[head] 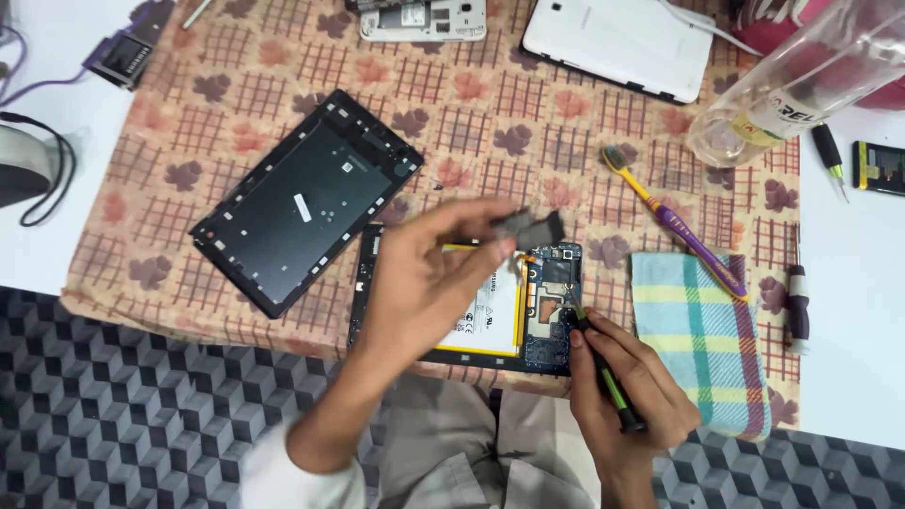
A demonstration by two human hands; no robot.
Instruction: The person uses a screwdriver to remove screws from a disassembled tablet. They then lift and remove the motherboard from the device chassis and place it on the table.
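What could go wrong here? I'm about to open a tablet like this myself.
The right hand presses a thin tool into the blue circuit board; a slip might scratch it or nick the battery alongside. The left hand pinches a small dark part above the opened tablet, which overhangs the table edge and could drop.

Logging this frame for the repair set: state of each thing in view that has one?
Opened tablet: back off, battery and board exposed.
Black back frame: detached, flat on the cloth.
Dark flat piece: pinched in left hand, lifted.
Screwdriver: gripped in right hand, tip on board.
White tablet: face down.
Toothbrush: lying flat.
Checked towel: folded.
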